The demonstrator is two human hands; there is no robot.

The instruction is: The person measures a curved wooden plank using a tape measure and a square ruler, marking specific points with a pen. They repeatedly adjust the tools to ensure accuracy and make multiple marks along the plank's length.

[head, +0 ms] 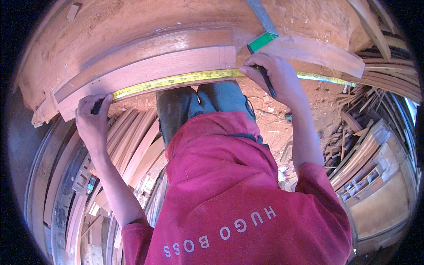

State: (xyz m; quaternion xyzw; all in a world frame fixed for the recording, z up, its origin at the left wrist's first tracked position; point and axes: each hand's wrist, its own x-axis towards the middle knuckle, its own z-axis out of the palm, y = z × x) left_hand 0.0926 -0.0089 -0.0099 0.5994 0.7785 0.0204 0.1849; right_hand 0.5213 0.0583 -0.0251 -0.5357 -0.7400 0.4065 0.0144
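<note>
A yellow tape measure blade (175,79) stretches along the front edge of a planed wooden board (159,68). My left hand (92,114) pinches its left end over the board's left part; a dark thing shows between the fingers, mostly hidden. My right hand (273,74) grips a dark, slim marking tool (266,81), probably a pencil or pen, and its fingertips touch the blade just past the board's right end. Beyond my hand the blade runs on to the right, unsupported. A thin line crosses the board near that end. Just beyond my right hand lies a try square (263,42) with a green handle.
Behind the board lies a second wooden strip (165,43) on the worn workbench top (132,20). A pale board (318,54) rests at the right. Stacked timber (129,132) stands at lower left. Offcuts (344,142) and a compartmented wooden box (362,184) are at right.
</note>
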